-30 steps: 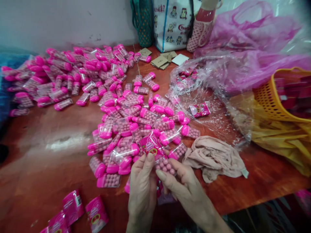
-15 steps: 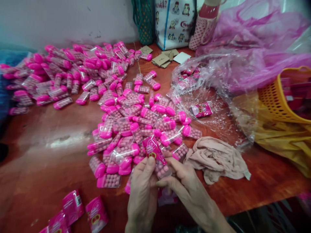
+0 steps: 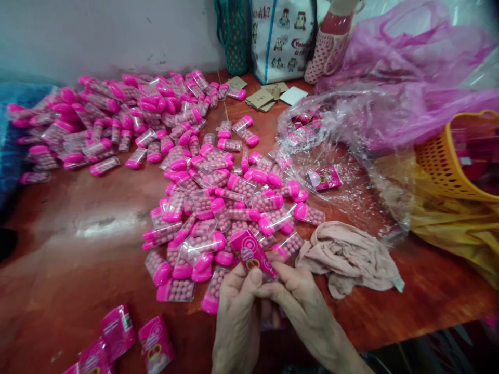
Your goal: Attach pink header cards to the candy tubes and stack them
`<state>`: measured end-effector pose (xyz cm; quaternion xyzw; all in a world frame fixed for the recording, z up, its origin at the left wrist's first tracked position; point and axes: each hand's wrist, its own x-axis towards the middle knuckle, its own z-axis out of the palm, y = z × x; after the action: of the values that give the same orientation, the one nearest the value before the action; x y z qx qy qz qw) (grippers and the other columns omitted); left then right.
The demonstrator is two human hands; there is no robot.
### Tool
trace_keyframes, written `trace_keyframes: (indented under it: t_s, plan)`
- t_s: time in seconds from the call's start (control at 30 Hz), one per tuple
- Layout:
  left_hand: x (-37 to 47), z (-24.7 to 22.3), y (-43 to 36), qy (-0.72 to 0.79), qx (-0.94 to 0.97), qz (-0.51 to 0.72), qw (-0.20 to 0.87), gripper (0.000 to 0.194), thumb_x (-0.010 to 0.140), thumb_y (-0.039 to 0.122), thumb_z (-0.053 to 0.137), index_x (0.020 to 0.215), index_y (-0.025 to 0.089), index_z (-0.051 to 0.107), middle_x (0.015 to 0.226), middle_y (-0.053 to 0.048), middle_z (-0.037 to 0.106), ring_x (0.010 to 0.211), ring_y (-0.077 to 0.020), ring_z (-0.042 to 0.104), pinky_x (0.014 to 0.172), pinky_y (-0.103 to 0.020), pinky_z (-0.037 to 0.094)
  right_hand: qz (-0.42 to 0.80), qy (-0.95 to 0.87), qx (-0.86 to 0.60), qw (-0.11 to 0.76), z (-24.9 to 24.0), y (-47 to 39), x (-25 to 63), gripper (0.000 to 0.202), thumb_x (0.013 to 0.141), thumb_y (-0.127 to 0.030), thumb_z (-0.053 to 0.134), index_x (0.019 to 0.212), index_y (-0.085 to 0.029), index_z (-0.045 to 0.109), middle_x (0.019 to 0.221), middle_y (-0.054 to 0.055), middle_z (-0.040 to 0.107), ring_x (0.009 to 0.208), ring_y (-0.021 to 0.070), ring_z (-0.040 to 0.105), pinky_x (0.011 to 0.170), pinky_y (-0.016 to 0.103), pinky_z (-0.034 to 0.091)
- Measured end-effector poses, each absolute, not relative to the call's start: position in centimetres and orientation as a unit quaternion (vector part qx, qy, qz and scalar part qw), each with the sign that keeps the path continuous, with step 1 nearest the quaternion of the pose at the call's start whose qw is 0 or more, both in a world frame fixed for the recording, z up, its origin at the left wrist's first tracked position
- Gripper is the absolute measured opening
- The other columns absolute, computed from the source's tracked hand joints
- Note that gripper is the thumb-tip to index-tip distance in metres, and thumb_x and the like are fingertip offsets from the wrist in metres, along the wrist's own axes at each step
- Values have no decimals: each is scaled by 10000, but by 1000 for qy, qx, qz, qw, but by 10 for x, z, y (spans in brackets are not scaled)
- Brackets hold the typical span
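A pink printed sleeve (image 3: 250, 251) is pinched between my left hand (image 3: 238, 311) and my right hand (image 3: 304, 301), just over the table's front edge. Both thumbs press on its lower part; whether a container sits inside it is hidden. Behind my hands lies a heap of clear containers (image 3: 210, 208) with pink caps and pale pink balls. A larger heap of the same containers (image 3: 97, 119) spreads at the back left. Several pink-wrapped packs (image 3: 155, 344) lie at the front left.
A crumpled beige cloth (image 3: 349, 259) lies right of my hands. Behind it are clear plastic wrap (image 3: 362, 182), a pink pack (image 3: 325, 178) and a yellow basket (image 3: 432, 156). Cardboard pieces (image 3: 259, 98) and a white printed bag (image 3: 283, 41) stand or lie at the back.
The clear container with balls that showed below the sleeve is no longer visible there. The sleeve now looks straighter and fuller, and both hands have shifted slightly right and down.
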<state>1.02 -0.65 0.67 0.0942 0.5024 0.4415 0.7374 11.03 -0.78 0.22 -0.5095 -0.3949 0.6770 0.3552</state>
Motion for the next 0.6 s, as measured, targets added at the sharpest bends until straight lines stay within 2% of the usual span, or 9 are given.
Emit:
trace_keyframes:
  t_s: [0.13,0.3,0.43,0.6]
  plan:
    - [4,3,-5,462,108,463,749,187,721,307,673,806,143,641,453,33,540,320,-85,470,346,-201,419,673,-444,-493,328,2,-10,114,278,900,-372,468,716,-181,553,556,-54,524,467,72,494,475,169,416]
    - [-12,0,-6,468,146,497,716,220,724,319,667,861,147,670,604,-27,641,485,-148,595,466,-259,502,649,-512,-509,241,1,-18,117,314,924,-422,398,791,-201,579,646,-34,556,625,106,538,673,224,440]
    - [-24,-2,-17,514,189,528,649,127,657,209,725,764,154,683,686,-34,681,647,-176,639,635,-288,524,638,-508,-538,213,-1,-26,114,331,892,-472,435,1054,-228,591,767,-3,561,763,150,566,741,269,439]
    - [-29,-3,-36,557,206,515,618,92,683,201,706,752,143,685,641,-26,675,606,-154,618,633,-272,512,694,-495,-467,236,-4,-32,107,381,921,-417,403,1189,-188,547,568,-44,520,524,112,504,638,253,440]
